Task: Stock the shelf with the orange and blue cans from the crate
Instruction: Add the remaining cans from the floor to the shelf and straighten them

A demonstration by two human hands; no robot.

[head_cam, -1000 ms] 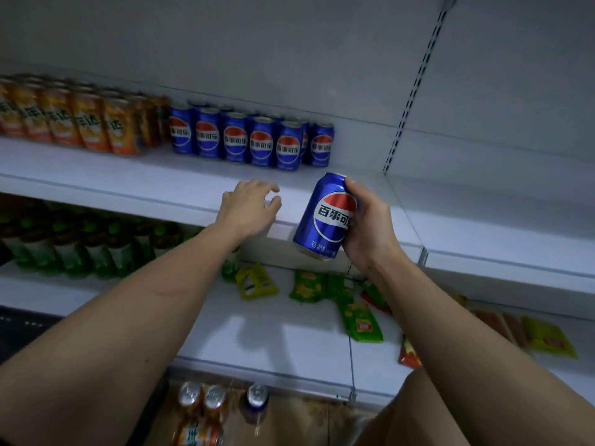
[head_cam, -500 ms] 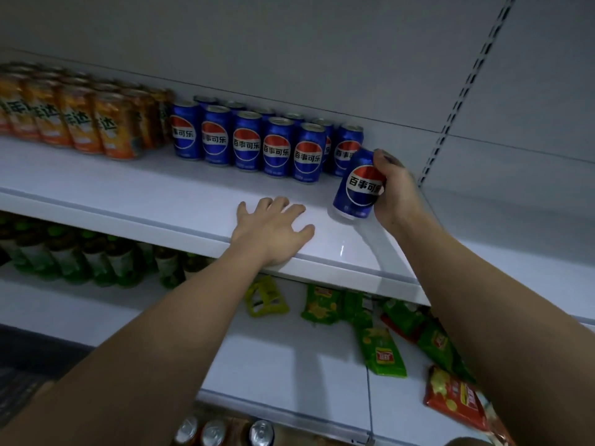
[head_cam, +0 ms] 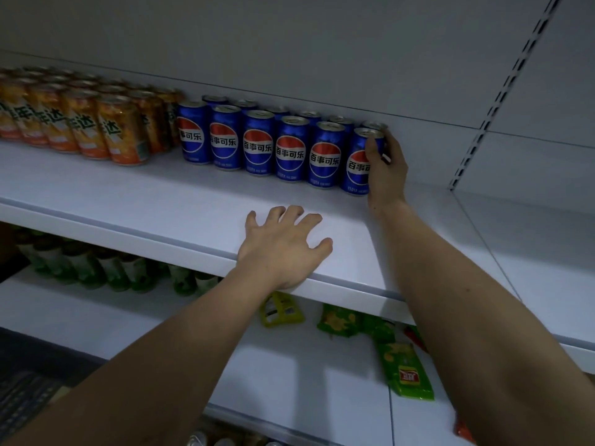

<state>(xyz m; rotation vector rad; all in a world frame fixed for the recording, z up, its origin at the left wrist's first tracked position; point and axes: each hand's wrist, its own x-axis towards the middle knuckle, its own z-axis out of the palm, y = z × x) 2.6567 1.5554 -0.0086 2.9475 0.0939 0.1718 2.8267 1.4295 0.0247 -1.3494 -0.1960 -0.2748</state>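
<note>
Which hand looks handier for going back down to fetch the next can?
Probably the left hand. It lies flat and empty on the front edge of the shelf, holding nothing. The right hand is wrapped around the end blue can at the back and must let go first.

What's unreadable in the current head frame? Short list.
- Crate: not in the head view; only can tops at the bottom edge.
- Rear blue cans: hidden behind the front row.
- Orange cans: blurred, cut off by the left edge; count unclear.
- Blue can: partly covered by the right hand.
- Green bottles: tops hidden by the shelf; left hand rests there.
</note>
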